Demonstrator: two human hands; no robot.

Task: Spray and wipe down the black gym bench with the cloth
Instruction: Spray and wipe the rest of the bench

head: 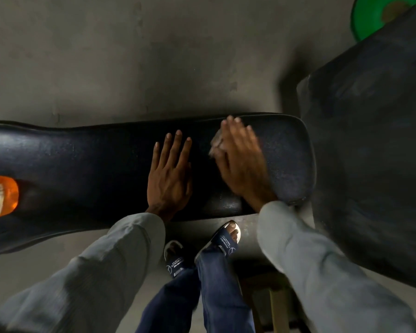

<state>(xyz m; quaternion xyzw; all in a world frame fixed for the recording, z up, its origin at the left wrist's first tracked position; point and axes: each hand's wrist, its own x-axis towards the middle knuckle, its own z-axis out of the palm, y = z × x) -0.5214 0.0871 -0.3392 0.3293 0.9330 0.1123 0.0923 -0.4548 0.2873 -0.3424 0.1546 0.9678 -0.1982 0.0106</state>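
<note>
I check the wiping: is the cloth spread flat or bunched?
Bunched: the cloth shows as a crumpled lump beside the right hand pressing it on the bench.

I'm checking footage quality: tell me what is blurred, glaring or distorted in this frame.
Head view: the right hand and cloth are motion-smeared; the left hand is sharp; the bench bows from wide-angle distortion; the orange bottle at the left edge glows overexposed; the floor is dim.
</note>
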